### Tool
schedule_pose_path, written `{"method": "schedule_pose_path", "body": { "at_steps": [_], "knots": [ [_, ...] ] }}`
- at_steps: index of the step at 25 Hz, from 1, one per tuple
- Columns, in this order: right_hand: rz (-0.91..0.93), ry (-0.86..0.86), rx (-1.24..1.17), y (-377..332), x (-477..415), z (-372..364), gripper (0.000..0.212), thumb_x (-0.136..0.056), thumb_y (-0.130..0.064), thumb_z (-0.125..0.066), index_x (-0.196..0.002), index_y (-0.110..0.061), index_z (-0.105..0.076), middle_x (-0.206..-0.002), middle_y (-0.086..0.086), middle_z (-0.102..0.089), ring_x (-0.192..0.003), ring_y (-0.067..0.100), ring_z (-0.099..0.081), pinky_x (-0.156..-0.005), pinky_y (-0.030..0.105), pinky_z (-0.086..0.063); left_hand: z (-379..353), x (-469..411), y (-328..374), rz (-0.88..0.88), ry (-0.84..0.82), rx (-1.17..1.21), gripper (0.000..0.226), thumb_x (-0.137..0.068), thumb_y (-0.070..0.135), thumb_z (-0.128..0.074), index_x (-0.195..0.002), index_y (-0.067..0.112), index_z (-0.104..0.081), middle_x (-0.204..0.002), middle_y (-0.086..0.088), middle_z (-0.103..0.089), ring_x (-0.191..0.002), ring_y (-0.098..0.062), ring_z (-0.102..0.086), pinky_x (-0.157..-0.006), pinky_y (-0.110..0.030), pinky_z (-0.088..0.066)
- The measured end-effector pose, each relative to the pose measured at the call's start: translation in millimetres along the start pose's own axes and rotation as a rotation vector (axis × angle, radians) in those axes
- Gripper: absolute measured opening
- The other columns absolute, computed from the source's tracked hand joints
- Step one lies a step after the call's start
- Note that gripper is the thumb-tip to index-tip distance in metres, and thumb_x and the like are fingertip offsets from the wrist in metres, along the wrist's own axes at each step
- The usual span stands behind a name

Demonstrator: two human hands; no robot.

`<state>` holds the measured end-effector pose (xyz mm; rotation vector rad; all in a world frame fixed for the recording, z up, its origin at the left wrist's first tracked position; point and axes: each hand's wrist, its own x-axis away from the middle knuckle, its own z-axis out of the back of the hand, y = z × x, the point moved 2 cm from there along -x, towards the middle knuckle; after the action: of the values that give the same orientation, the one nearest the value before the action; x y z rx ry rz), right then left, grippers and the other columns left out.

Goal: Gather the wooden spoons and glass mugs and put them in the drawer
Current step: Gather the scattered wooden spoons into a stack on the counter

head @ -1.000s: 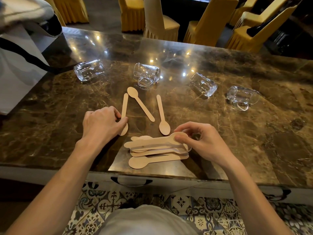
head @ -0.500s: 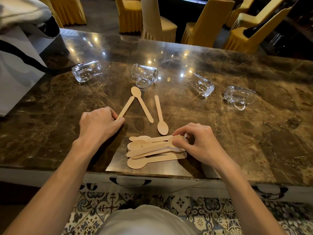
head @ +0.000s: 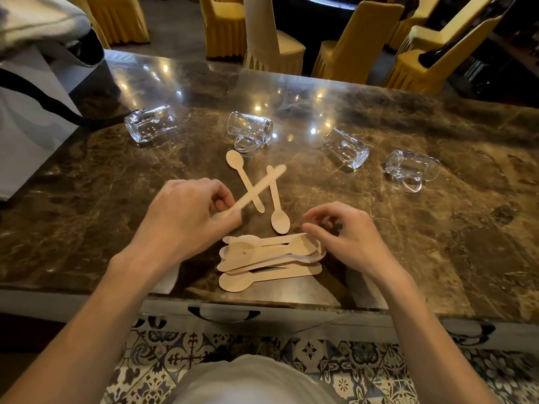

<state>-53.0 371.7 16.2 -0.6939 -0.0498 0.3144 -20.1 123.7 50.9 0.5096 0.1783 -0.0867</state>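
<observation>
Marble tabletop (head: 437, 228), spoons half gathered: our left grip (head: 186, 217) pinches one wooden spoon (head: 262, 183) by its end, lifted.
Our right grip (head: 347, 237), loosely curled and empty, waits at the pile (head: 271, 258); best we lay the spoon flat, handles aligned.

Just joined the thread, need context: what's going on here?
A person is gathering wooden spoons on a marble table. The left hand holds one spoon off the surface. The right hand has curled fingers at the end of the spoon stack; whether they pinch it is unclear. Two loose spoons and four glass mugs, lying on their sides, remain out. The drawer is shut.
</observation>
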Motion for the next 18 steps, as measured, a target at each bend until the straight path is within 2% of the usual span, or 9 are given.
{"method": "schedule_pose_path", "body": {
  "at_steps": [3, 7, 10, 14, 18],
  "knots": [
    [-0.073, 0.02, -0.029, 7, -14, 1, 0.01, -0.081, -0.036, -0.068, -0.091, -0.033, -0.069, -0.081, -0.018, -0.064, -0.073, -0.002, -0.056, -0.061, 0.01, -0.039, -8, 11, 20, -0.166, -0.115, -0.034, 0.023, -0.075, 0.052, -0.051, -0.084, 0.032, -0.059, -0.073, 0.02, -0.056, -0.069, 0.002, -0.051, -0.093, -0.026, -0.033],
    [-0.162, -0.028, -0.035, 15, -35, -3, 0.008, -0.08, -0.035, -0.07, -0.086, -0.029, -0.071, -0.081, -0.008, -0.069, -0.074, 0.002, -0.059, -0.066, 0.02, -0.045, -22, 19, 27, -0.292, -0.19, -0.076, 0.029, -0.079, 0.056, -0.045, -0.089, 0.034, -0.061, -0.075, 0.023, -0.05, -0.072, 0.001, -0.048, -0.098, -0.024, -0.031],
    [-0.184, -0.057, -0.015, 17, -47, -6, 0.012, -0.08, -0.038, -0.07, -0.088, -0.028, -0.071, -0.084, -0.007, -0.069, -0.075, 0.001, -0.059, -0.065, 0.02, -0.046, -30, 21, 25, -0.332, -0.206, -0.092, 0.029, -0.08, 0.055, -0.045, -0.089, 0.033, -0.062, -0.076, 0.022, -0.052, -0.071, 0.002, -0.046, -0.097, -0.022, -0.029],
    [-0.185, -0.062, 0.009, 16, -55, -9, 0.013, -0.079, -0.04, -0.07, -0.087, -0.03, -0.071, -0.082, -0.01, -0.068, -0.074, -0.003, -0.056, -0.06, 0.014, -0.04, -39, 21, 19, -0.345, -0.239, -0.121, 0.03, -0.082, 0.054, -0.044, -0.091, 0.032, -0.063, -0.082, 0.02, -0.059, -0.076, 0.001, -0.05, -0.097, -0.022, -0.03],
    [-0.201, -0.127, 0.044, 11, -61, -14, 0.015, -0.079, -0.043, -0.069, -0.087, -0.031, -0.071, -0.084, -0.011, -0.066, -0.08, 0.004, -0.058, -0.064, 0.02, -0.043, -48, 21, 17, -0.338, -0.24, -0.147, 0.025, -0.082, 0.053, -0.049, -0.091, 0.033, -0.062, -0.085, 0.019, -0.06, -0.077, 0.001, -0.049, -0.098, -0.024, -0.034]
  ]
}}
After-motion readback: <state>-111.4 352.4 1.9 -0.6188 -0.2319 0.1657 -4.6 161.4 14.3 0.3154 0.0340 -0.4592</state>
